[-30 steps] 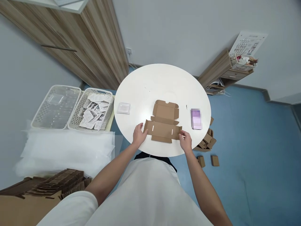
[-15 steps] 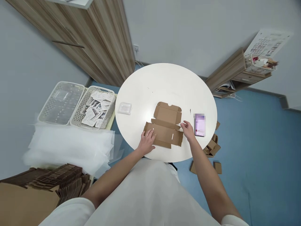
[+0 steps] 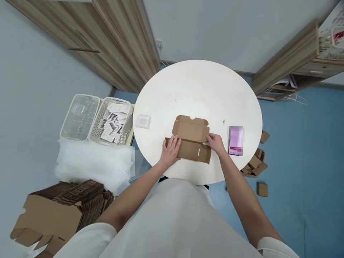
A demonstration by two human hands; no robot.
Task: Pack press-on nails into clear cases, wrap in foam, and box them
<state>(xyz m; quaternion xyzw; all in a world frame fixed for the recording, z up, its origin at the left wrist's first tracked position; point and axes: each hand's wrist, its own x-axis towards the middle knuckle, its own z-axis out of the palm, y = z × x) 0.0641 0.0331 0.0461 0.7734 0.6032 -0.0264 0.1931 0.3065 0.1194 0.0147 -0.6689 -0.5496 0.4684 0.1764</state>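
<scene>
A brown cardboard box blank (image 3: 190, 132), unfolded with its flaps partly raised, lies on the white round table (image 3: 206, 89). My left hand (image 3: 170, 152) rests on the left part of the blank, fingers stretched out over the crease between its two panels. At the blank's right side, my right hand (image 3: 216, 143) pinches the flap near the middle crease between thumb and fingers. A white slot shows in the front panel. Part of the blank's left end is hidden under my left hand.
A phone (image 3: 235, 141) lies right of the blank, a small clear packet (image 3: 143, 121) left. Beside the table stand a basket of printed cards (image 3: 114, 122), a basket of clear plastic (image 3: 80, 116), white sheets (image 3: 91, 161) and stacked cardboard (image 3: 53, 215). Folded boxes (image 3: 255, 163) lie on the floor.
My right hand has moved from beside the blank onto its right flap and closed on it. My left hand has shifted slightly up over the crease. The middle strip of the blank has folded up.
</scene>
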